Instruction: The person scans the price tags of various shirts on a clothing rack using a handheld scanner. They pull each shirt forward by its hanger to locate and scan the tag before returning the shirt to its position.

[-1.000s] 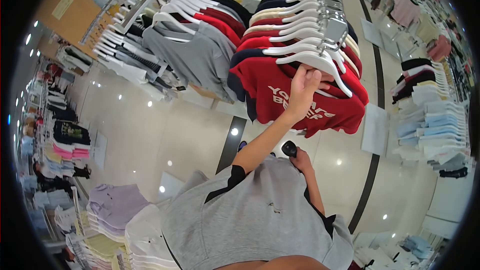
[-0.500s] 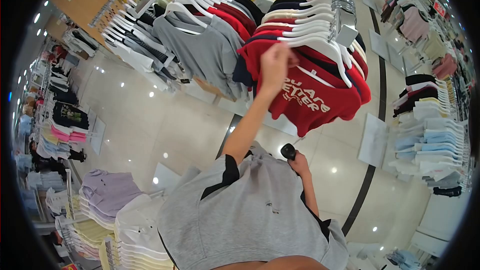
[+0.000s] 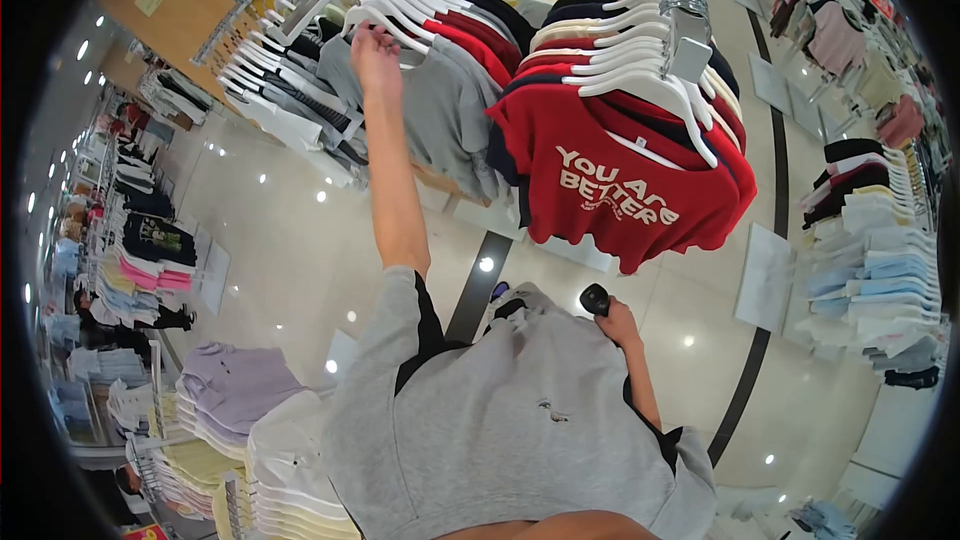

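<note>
My left hand (image 3: 376,55) reaches out to a grey T-shirt (image 3: 440,105) on the left rail. Its fingers are curled at the white hanger (image 3: 402,33) near the shirt's neck. Down by my body, my right hand (image 3: 617,323) is closed around a black handheld device (image 3: 595,299) with a rounded end; I cannot make out its exact kind. A red T-shirt (image 3: 620,180) with the white words "YOU ARE BETTER" hangs at the front of the right rail, apart from both hands.
Dark and white garments (image 3: 300,90) hang left of the grey shirt. Behind me on the left is a rack with a lilac shirt (image 3: 235,385). More racks with light blue and white tops (image 3: 870,270) stand at the right. A metal rail end (image 3: 690,58) juts forward beside the red shirt.
My left hand has left the red T-shirt and moved left to the grey T-shirt's hanger. The red shirt now hangs with its full lettering showing. My right hand still holds the black device.
</note>
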The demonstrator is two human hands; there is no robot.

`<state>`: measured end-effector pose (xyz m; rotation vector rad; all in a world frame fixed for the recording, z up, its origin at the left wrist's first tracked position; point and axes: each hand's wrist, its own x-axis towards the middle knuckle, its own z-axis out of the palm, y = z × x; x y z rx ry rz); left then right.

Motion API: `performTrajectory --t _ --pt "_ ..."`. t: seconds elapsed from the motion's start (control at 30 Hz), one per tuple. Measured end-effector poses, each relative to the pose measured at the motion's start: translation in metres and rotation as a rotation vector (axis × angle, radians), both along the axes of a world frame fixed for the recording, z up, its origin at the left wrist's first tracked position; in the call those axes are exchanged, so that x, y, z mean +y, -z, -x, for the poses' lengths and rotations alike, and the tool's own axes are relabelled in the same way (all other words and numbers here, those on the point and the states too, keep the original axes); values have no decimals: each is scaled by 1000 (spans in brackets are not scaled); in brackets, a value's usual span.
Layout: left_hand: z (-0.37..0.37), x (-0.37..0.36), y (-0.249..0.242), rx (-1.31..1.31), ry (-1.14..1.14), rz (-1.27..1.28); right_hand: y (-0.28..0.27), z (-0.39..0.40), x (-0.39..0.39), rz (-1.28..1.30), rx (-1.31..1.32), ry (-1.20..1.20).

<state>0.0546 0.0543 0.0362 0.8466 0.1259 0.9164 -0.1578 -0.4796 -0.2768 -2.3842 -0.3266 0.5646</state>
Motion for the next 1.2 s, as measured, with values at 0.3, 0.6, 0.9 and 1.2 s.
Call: performTrajectory --t 0.3,0.6,0.9,1.2 --pt "-21 15 15 198 0 51 7 -3 1 -20 -26 -7" --pt "25 -24 -27 -293 502 -10 15 0 -1 14 -17 -5" --pt "102 -261 59 135 954 -434 23 2 1 4 -16 -6" --pt "71 -403 14 -266 1072 -294 5 17 -4 -9 15 129"
